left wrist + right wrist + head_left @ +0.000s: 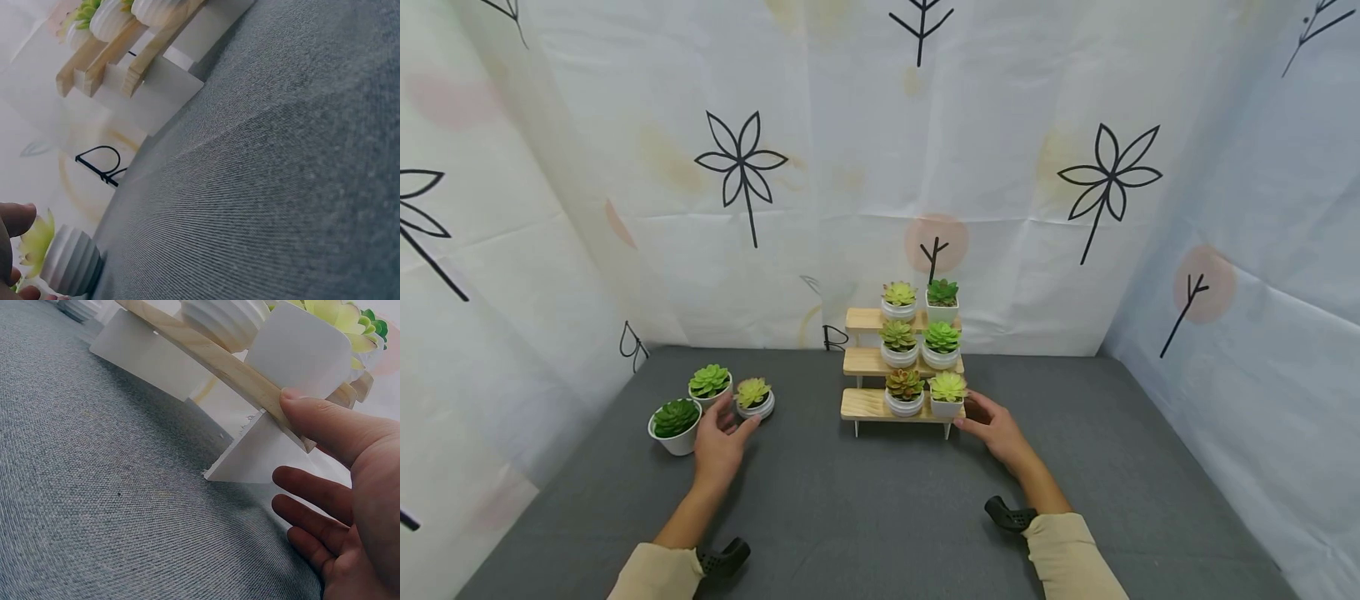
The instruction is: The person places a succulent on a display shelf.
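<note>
Grey fabric tabletop point(865, 500): relaxed left hand point(718, 446) touches a small, light, ribbed white succulent pot point(755, 403), best gripped round its rigid sides, while the open right hand point(996, 429) steadies the stiff, tippable three-tier wooden stand point(868, 404).

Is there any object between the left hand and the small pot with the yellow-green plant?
No. The left hand already reaches the small pot; its thumb lies against the plant, with nothing visible between them.

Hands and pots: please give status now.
Left hand open, touching small pot. Right hand open, thumb on rack edge. Three pots off rack, nothing between.
</note>
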Demonstrator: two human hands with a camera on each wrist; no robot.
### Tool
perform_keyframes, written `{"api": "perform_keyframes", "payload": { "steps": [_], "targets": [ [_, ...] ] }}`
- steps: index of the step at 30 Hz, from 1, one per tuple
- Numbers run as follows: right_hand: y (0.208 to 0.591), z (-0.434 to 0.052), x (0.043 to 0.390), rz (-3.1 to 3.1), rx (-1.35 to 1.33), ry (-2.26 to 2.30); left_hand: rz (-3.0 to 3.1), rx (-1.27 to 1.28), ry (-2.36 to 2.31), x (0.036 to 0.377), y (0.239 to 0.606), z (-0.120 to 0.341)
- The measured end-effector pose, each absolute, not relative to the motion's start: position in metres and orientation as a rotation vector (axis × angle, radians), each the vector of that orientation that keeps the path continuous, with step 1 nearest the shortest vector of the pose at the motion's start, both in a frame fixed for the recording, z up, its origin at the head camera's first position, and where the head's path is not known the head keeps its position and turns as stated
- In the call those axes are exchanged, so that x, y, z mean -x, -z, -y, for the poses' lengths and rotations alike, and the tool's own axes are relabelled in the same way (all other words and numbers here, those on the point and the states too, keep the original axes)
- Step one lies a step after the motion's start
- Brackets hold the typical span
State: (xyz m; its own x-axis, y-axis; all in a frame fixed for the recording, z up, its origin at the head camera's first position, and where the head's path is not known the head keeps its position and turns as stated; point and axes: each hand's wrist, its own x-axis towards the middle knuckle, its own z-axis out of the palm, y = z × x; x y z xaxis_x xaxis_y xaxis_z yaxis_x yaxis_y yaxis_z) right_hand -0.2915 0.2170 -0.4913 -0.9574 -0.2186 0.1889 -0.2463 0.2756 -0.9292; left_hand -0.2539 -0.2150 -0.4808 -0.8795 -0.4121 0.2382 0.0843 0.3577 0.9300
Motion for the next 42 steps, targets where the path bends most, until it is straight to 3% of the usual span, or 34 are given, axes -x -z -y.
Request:
{"api": "perform_keyframes", "payload": {
  "steps": [18, 42],
  "targets": [
    [0.458, -0.209, 0.27, 2.511, -0.458, -1.822, 2.16, -0.368, 1.669, 0.268, 0.485, 0.214],
    [0.459, -0.208, 0.272, 2.516, -0.466, -1.807, 2.237, -0.471, 1.603, 0.296, 0.487, 0.208]
  ]
}}
